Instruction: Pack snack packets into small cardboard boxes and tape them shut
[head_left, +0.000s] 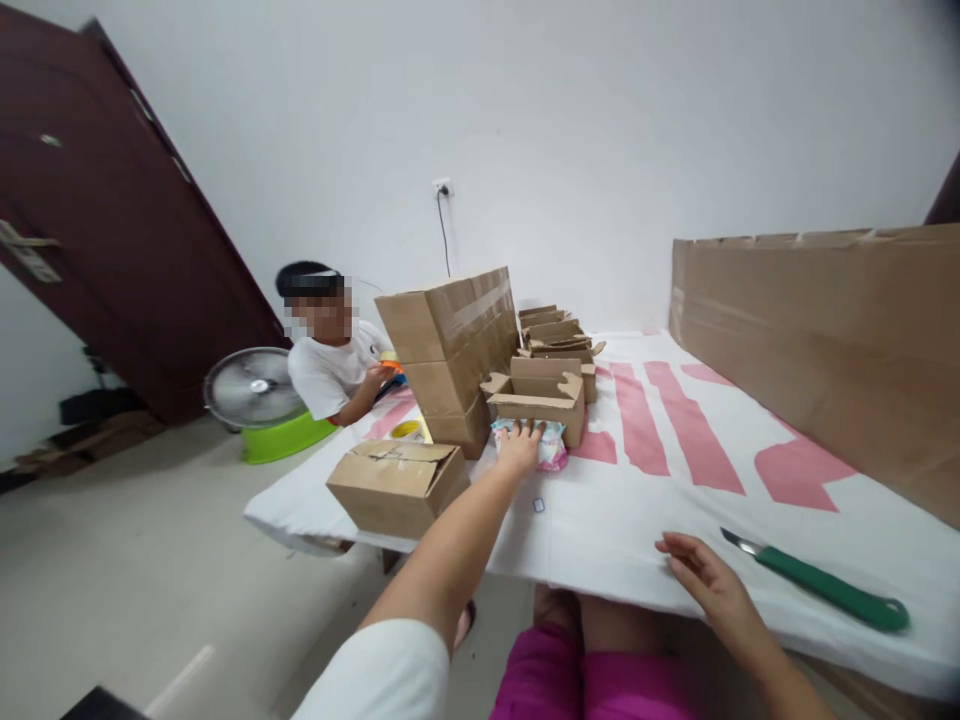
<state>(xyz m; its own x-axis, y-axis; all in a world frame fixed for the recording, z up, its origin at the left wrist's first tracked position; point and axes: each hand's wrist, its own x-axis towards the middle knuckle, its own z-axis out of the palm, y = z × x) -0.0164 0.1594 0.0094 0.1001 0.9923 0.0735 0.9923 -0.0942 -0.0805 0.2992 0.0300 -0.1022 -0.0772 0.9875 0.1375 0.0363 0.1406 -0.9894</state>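
Note:
My left hand (pixel 519 447) reaches far forward and rests on a small pastel packet (pixel 551 447) lying on the white table cover (pixel 622 510); the fingers lie over its near edge. Just behind the packet stands a small open cardboard box (pixel 541 400). My right hand (pixel 705 577) lies near the table's front edge, fingers loosely spread, holding nothing. A green-handled knife (pixel 825 585) lies on the cover to its right, apart from it.
A closed carton (pixel 396 485) sits front left, a tall taped carton (pixel 454 350) behind it, and stacked small boxes (pixel 559 335) at the back. A large cardboard sheet (pixel 825 340) lines the right side. Another person (pixel 334 365) sits at the far left beside a fan (pixel 251 388).

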